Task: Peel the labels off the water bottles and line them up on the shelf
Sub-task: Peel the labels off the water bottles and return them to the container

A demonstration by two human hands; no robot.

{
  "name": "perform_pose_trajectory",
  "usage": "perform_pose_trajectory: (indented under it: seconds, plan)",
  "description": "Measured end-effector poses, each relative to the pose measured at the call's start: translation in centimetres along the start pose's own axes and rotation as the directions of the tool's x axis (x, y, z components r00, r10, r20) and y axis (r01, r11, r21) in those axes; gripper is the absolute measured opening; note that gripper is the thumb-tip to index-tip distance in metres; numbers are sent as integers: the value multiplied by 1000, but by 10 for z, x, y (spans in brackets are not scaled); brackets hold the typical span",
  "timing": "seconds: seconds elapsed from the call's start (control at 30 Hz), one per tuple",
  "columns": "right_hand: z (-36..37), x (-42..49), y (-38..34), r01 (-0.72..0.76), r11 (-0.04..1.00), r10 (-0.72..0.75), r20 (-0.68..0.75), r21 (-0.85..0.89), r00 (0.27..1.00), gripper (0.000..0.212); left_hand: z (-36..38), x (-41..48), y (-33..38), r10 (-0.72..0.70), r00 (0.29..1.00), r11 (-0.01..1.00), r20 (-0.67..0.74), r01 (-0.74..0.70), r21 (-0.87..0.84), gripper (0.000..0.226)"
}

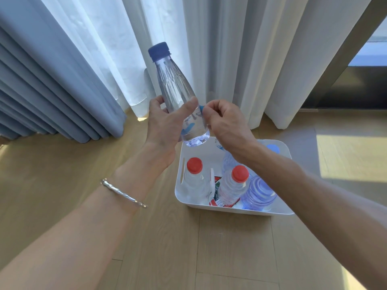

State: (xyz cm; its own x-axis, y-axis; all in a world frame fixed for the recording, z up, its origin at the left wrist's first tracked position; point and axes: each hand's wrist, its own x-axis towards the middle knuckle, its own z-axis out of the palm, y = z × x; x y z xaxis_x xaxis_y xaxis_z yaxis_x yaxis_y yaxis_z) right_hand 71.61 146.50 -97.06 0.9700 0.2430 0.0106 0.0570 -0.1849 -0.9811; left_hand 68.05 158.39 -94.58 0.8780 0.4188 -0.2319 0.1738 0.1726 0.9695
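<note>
My left hand (165,124) grips a clear water bottle (173,84) with a dark blue cap around its lower body, holding it tilted above the floor. A thin clear label with blue print (193,122) still wraps the bottle's base. My right hand (224,124) pinches the label's edge at the bottle's right side. Below stands a white bin (230,208) holding two clear bottles with red caps (194,174) (234,185), a bluish ribbed bottle (259,191), and a light-blue capped bottle (272,148) partly hidden by my right arm.
Loose red-and-white labels (216,191) lie between the bottles in the bin. White sheer curtains (230,49) and grey-blue drapes (48,80) hang straight ahead, down to the wooden floor (188,248). A dark window frame (345,84) is at the right. No shelf shows.
</note>
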Motion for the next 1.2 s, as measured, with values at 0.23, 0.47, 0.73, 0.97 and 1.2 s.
perform_pose_trajectory:
  seconds: [0.23, 0.47, 0.73, 0.97, 1.2]
  plan:
    - [-9, 9, 5, -159, 960, 161, 12, 229, 987, 18, -1, -1, 5, -92, 995, 993, 24, 94, -66, 42]
    - [-2, -7, 3, -40, 995, 19, 213, 91, 977, 38, -2, -1, 6, -55, 998, 996, -4, 55, -67, 39]
    - [2, -13, 3, -26, 996, 18, 100, 82, 995, 27, -6, 0, 3, -34, 999, 999, 32, 35, -16, 39]
    - [0, -15, 6, 18, 988, -24, -40, -155, 999, 39, -2, 1, 5, -88, 996, 959, -28, 93, 268, 35]
    - [10, -25, 0, 173, 936, -180, 5, -308, 984, 27, -7, 3, 10, -126, 985, 974, -120, 145, 175, 55]
